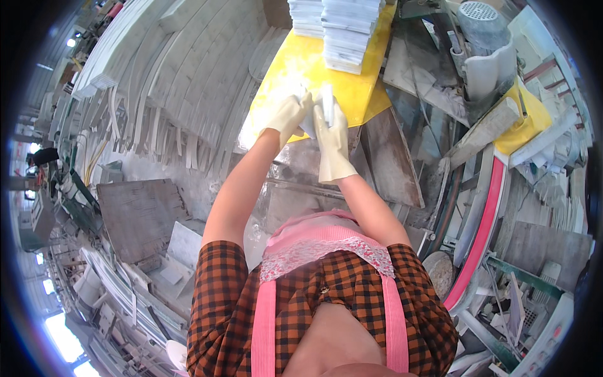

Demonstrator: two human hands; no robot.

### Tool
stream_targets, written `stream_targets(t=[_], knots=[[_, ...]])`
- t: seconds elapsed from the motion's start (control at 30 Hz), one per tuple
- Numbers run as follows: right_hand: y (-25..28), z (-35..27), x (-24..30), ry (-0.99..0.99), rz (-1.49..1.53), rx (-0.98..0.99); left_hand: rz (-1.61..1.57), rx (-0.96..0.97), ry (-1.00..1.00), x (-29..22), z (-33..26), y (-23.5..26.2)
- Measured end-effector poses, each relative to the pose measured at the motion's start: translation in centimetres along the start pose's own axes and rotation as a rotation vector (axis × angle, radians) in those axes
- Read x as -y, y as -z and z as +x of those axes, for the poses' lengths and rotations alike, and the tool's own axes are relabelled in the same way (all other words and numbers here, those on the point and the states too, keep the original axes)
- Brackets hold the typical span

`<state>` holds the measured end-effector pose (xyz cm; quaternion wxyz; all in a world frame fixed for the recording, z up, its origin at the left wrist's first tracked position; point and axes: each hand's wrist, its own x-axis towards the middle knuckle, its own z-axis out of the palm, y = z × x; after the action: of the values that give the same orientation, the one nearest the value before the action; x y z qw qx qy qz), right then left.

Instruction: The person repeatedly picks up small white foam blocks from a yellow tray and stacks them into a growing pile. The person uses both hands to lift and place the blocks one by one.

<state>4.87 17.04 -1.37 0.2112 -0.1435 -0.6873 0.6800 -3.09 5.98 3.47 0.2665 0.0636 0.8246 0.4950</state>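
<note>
Both my hands wear cream rubber gloves and are close together over the near part of a yellow sheet (295, 60). My right hand (333, 135) is closed round a pale stone tile (328, 103), held on edge with its upper end showing above the fingers. My left hand (284, 118) is closed too, its fingers against a greyish tile face (308, 125) between the hands. Whether this is the same tile or a second one, I cannot tell. Strong glare washes out the sheet beside the left fingers. Beyond my hands, a tall stack of white marble tiles (344, 44) stands on the yellow sheet.
Long rows of pale stone strips (188, 69) are piled at the far left. A worn board (141, 217) lies at the left. On the right are a white bucket (482, 28), a wooden beam (483, 132), another yellow sheet (527, 119) and a curved red-striped rail (480, 232).
</note>
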Motion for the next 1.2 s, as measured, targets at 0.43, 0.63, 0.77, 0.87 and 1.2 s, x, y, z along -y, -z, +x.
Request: stream_targets(t=[0.43, 0.63, 0.77, 0.87, 1.2], knots=[[13.0, -0.4, 1.1, -0.071, 0.132, 0.342, 0.125, -0.352, -0.115, 1.7, 1.2, -3.5], [33.3, -2.5, 0.7, 0.021, -0.236, -0.203, 0.283, -0.36, -0.108, 0.4, 0.8, -3.4], [46.5, -0.8, -0.9, 0.035, -0.866, -0.547, 0.123, -0.333, -0.107, -0.6, -0.9, -4.1], [52.5, 1.3, -1.7, -0.064, -1.31, -0.709, 0.062, -0.328, -0.071, -1.3, -1.2, -4.5], [55.1, 7.1, -1.0, -0.529, -1.334, -0.691, 0.145, -0.404, 0.032, -1.4, -0.4, -4.5]])
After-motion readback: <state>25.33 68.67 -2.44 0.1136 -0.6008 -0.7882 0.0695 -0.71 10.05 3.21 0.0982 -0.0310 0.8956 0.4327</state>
